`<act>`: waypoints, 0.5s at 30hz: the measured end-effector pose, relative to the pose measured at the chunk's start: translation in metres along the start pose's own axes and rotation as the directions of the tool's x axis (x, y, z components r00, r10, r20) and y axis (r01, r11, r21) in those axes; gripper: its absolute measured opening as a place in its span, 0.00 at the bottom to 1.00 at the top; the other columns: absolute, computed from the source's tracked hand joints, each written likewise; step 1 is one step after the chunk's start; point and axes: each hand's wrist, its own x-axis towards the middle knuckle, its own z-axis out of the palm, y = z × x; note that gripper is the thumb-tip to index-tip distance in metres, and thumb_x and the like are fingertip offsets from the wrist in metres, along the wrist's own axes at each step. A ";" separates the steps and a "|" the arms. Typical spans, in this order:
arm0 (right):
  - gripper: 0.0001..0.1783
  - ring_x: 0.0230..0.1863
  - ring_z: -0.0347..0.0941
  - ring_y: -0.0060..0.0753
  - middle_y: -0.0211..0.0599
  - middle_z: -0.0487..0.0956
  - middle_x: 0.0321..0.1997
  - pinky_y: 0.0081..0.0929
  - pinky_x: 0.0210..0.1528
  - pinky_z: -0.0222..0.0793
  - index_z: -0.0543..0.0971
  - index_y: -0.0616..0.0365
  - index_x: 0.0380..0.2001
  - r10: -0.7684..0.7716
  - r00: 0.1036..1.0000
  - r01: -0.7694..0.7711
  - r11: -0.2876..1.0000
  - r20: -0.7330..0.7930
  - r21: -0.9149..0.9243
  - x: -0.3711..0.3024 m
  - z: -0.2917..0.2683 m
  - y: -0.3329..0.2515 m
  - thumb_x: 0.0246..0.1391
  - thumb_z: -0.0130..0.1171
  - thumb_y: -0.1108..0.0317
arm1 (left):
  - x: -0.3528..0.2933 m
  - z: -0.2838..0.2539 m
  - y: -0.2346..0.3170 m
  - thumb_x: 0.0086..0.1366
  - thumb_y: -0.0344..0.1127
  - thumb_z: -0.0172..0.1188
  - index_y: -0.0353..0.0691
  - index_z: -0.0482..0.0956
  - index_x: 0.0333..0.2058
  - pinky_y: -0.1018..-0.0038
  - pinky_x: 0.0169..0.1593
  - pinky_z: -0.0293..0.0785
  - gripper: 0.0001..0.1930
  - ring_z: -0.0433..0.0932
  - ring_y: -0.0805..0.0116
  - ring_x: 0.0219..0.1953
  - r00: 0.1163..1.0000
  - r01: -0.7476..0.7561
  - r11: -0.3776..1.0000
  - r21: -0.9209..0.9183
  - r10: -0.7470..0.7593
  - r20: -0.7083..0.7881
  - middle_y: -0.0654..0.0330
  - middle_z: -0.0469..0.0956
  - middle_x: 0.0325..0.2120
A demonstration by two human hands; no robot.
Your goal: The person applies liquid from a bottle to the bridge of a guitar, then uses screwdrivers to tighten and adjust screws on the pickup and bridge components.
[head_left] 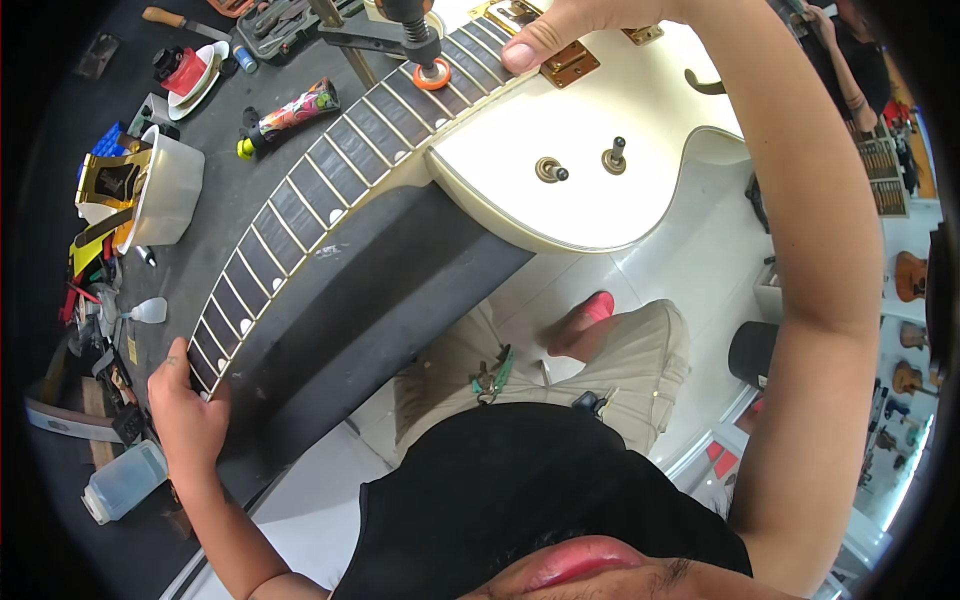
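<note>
A white electric guitar (545, 195) lies across the dark workbench, its dark fretboard (300, 205) running down to the left. My left hand (190, 405) is closed around the far left end of the neck, thumb on the near-upper edge. At the top, my right hand (590, 20) rests on the guitar, its thumb lying at the fretboard's body end beside a gold pickup (570, 65). Its other fingers are out of view. A black screw clamp (415, 35) stands over the upper frets, its orange-rimmed pad (431, 75) on the fretboard.
Left on the bench are a white plastic tub (172, 190) of tools, a colourful cylinder (298, 108), a red bottle (178, 72) and a clear bottle (125, 482). A green tool case (290, 28) sits at the back. Another person (850, 60) stands far right; guitars (908, 275) hang beyond.
</note>
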 end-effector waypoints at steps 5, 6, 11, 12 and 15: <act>0.67 0.65 0.73 0.53 0.56 0.76 0.64 0.40 0.65 0.69 0.65 0.59 0.71 -0.161 0.977 0.142 0.981 -0.141 -0.135 0.026 0.008 0.029 0.34 0.76 0.27 | -0.002 -0.001 0.000 0.47 0.23 0.67 0.24 0.75 0.46 0.57 0.38 0.69 0.24 0.75 0.38 0.33 0.994 0.084 0.996 -0.026 -0.082 0.077 0.43 0.75 0.27; 0.67 0.65 0.73 0.53 0.56 0.77 0.64 0.40 0.65 0.69 0.66 0.59 0.71 -0.215 0.965 0.182 0.961 -0.148 -0.206 0.029 0.008 0.031 0.34 0.76 0.27 | -0.004 -0.002 0.001 0.47 0.22 0.67 0.24 0.75 0.45 0.58 0.37 0.69 0.24 0.74 0.38 0.32 0.998 0.048 0.999 -0.004 -0.048 0.034 0.43 0.75 0.27; 0.64 0.66 0.72 0.53 0.56 0.78 0.62 0.40 0.67 0.67 0.68 0.60 0.69 -0.253 0.952 0.208 0.947 -0.171 -0.244 0.028 0.009 0.032 0.35 0.76 0.28 | 0.000 -0.004 0.008 0.47 0.21 0.66 0.26 0.74 0.42 0.58 0.37 0.69 0.21 0.74 0.37 0.32 0.994 0.101 0.993 -0.053 -0.098 0.052 0.43 0.74 0.27; 0.64 0.66 0.72 0.52 0.55 0.78 0.62 0.40 0.67 0.67 0.68 0.60 0.69 -0.240 0.956 0.196 0.951 -0.169 -0.240 0.027 0.009 0.032 0.35 0.76 0.28 | 0.002 -0.003 0.009 0.47 0.21 0.66 0.27 0.74 0.40 0.58 0.36 0.69 0.19 0.73 0.37 0.32 0.997 0.067 0.997 -0.040 -0.066 0.027 0.43 0.74 0.26; 0.64 0.66 0.72 0.52 0.55 0.78 0.63 0.40 0.67 0.67 0.68 0.59 0.69 -0.258 0.952 0.227 0.956 -0.163 -0.188 0.026 0.008 0.034 0.36 0.77 0.29 | 0.006 -0.004 0.012 0.47 0.21 0.65 0.29 0.72 0.37 0.58 0.35 0.68 0.17 0.73 0.36 0.31 0.999 0.039 0.999 -0.037 -0.038 0.006 0.43 0.73 0.25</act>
